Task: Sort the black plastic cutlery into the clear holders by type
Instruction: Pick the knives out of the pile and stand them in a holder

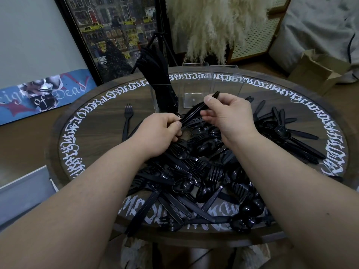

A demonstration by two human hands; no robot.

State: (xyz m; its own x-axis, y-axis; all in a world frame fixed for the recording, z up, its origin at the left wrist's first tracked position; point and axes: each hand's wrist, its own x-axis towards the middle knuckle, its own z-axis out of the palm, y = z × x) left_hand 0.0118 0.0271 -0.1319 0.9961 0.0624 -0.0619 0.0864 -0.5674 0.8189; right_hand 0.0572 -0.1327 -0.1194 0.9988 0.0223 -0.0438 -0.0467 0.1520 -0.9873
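A big heap of black plastic cutlery [204,171] covers the near and right side of the round table. Both hands hold a small bunch of black pieces [196,111] above the heap. My left hand [161,133] pinches the bunch's near end, and my right hand [227,113] grips its far end. Three clear holders stand at the back: the left holder [155,96] is packed with upright black cutlery, the middle holder [196,82] and the right holder [227,80] look empty.
A single black fork [127,121] lies apart on the left of the dark wooden table [93,121] with white lettering round its rim. Behind stand a framed picture [116,32], pampas grass [209,30] and a cardboard box [318,72].
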